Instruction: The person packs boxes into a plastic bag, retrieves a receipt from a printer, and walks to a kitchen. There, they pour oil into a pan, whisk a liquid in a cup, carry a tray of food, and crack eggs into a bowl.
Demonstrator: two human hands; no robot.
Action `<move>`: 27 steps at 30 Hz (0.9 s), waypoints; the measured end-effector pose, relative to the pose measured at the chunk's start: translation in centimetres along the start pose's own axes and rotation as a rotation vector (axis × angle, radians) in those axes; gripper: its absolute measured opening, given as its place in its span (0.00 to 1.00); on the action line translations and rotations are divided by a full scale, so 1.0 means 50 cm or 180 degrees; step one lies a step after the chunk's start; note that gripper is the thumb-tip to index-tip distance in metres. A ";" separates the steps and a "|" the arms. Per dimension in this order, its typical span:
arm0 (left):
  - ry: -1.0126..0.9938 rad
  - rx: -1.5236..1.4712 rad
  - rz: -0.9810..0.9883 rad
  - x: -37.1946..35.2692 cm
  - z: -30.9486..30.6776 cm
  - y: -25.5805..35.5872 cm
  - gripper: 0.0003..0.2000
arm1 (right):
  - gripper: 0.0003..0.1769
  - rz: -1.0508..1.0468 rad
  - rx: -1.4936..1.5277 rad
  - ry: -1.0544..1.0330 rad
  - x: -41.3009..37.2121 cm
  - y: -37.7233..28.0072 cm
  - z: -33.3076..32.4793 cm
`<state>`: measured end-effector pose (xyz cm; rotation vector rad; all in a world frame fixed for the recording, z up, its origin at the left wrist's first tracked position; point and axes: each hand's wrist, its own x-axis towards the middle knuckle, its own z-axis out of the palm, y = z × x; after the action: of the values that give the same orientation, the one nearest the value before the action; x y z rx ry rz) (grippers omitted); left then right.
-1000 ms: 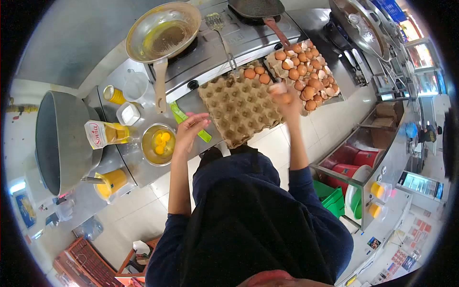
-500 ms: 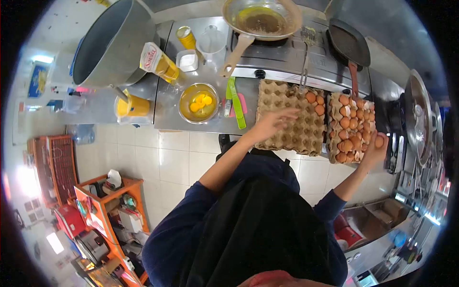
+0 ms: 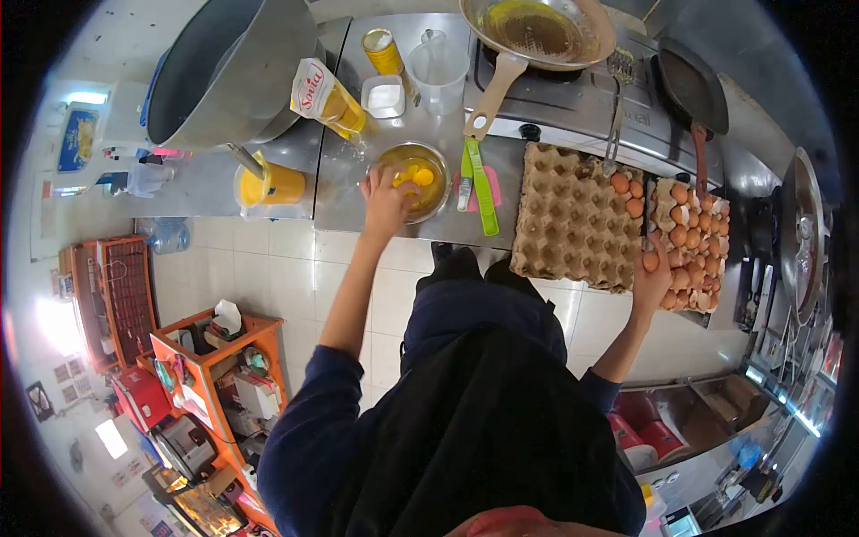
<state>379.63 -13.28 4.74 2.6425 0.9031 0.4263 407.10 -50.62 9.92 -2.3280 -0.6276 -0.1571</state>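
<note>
On the counter sits a metal bowl (image 3: 440,208) holding cracked eggs with yellow yolks. My left hand (image 3: 385,204) straddles its near-left rim, thumb over the inside and fingers bent along the outside. An egg (image 3: 650,260) is held in the fingers of my right hand (image 3: 651,285), at the gap between two cardboard egg trays. The large left tray (image 3: 573,224) has mostly bare cups, with a few eggs (image 3: 634,189) in its far right corner. Whole eggs and broken shells crowd the right tray (image 3: 662,208).
A green-handled utensil (image 3: 484,192) lies on a pink item right of the bowl. Behind stand an oil pouch (image 3: 329,98), a yellow can (image 3: 383,52), a white tub (image 3: 384,96) and a clear jug (image 3: 438,76). A pan (image 3: 537,36) rests on the stove; its handle projects over the counter.
My left hand has moved left from above the egg tray to the bowl. My right hand has brought the egg from the right tray's far side to its left edge. The view has shifted.
</note>
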 end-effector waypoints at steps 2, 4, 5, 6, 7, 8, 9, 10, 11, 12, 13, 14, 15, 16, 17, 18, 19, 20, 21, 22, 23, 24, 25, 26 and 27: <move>-0.0342 0.0345 0.0815 0.026 0.010 -0.055 0.09 | 0.18 0.0343 0.0001 -0.0144 -0.017 -0.018 0.025; -0.0649 0.0555 0.1034 0.047 0.025 -0.084 0.08 | 0.17 0.0309 0.0051 -0.0039 -0.032 -0.047 0.047; -0.0932 0.0762 0.1236 0.055 0.032 -0.093 0.08 | 0.17 0.0247 0.0098 0.0063 -0.040 -0.063 0.054; -0.0944 0.0749 0.1277 0.062 0.039 -0.101 0.08 | 0.17 0.0185 -0.0043 0.0095 -0.046 -0.073 0.060; -0.0985 0.0811 0.1438 0.069 0.042 -0.104 0.06 | 0.17 0.0219 -0.0062 0.0119 -0.052 -0.089 0.065; -0.1030 0.0875 0.1598 0.074 0.045 -0.108 0.05 | 0.16 0.0333 0.0058 0.0179 -0.058 -0.109 0.068; -0.1047 0.0871 0.1640 0.079 0.048 -0.112 0.05 | 0.16 0.0446 0.0185 0.0243 -0.065 -0.124 0.072; -0.1179 0.0845 0.1687 0.086 0.040 -0.104 0.03 | 0.16 0.0485 0.0177 0.0268 -0.072 -0.133 0.076; -0.1311 0.0818 0.1735 0.090 0.036 -0.100 0.02 | 0.16 0.0677 0.0239 0.0246 -0.079 -0.141 0.080; -0.1327 0.0818 0.1784 0.093 0.038 -0.102 0.02 | 0.16 0.0870 0.0303 0.0229 -0.087 -0.146 0.083; -0.1339 0.0906 0.1827 0.096 0.041 -0.102 0.01 | 0.16 0.0912 0.0290 0.0263 -0.097 -0.144 0.088; -0.1349 0.0992 0.1869 0.099 0.043 -0.102 0.01 | 0.16 0.0708 0.0092 0.0402 -0.109 -0.137 0.093; -0.1362 0.0984 0.1919 0.100 0.045 -0.105 0.01 | 0.16 0.0499 -0.0110 0.0537 -0.118 -0.134 0.095; -0.1347 0.0897 0.1896 0.102 0.044 -0.107 0.02 | 0.16 0.0533 -0.0128 0.0568 -0.123 -0.147 0.091; -0.1332 0.0811 0.1870 0.104 0.043 -0.108 0.03 | 0.16 0.0896 0.0093 0.0521 -0.127 -0.167 0.086; -0.1342 0.0800 0.1914 0.102 0.040 -0.110 0.03 | 0.16 0.1257 0.0316 0.0473 -0.132 -0.178 0.082; -0.1188 0.0454 0.1769 0.103 0.023 -0.098 0.04 | 0.16 0.1287 0.0295 0.0506 -0.137 -0.176 0.079; -0.1042 0.0100 0.1628 0.104 0.007 -0.079 0.05 | 0.16 0.1247 0.0247 0.0561 -0.145 -0.170 0.076; -0.1063 0.0061 0.1688 0.103 -0.005 -0.053 0.05 | 0.16 0.1209 0.0184 0.0618 -0.154 -0.161 0.070; -0.0846 -0.0293 0.1629 0.102 -0.018 -0.020 0.05 | 0.16 0.1339 0.0244 0.0593 -0.161 -0.153 0.062; -0.0627 -0.0646 0.1548 0.098 -0.017 0.008 0.06 | 0.16 0.1356 0.0195 0.0633 -0.165 -0.147 0.053; -0.0556 -0.1020 0.1585 0.088 0.007 0.036 0.07 | 0.16 0.1405 0.0204 0.0664 -0.168 -0.144 0.047; -0.0557 -0.1052 0.1605 0.080 0.027 0.074 0.07 | 0.15 0.1446 0.0222 0.0689 -0.169 -0.139 0.041; -0.0826 -0.1492 0.1598 0.070 0.049 0.118 0.07 | 0.15 0.1374 0.0100 0.0702 -0.174 -0.116 0.040; -0.1095 -0.1927 0.1579 0.059 0.070 0.162 0.06 | 0.15 0.1367 0.0081 0.0712 -0.171 -0.111 0.032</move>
<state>387.51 -18.18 5.21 2.2318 -0.0122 0.2797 396.85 -49.45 9.71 -2.3193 -0.0146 -0.2034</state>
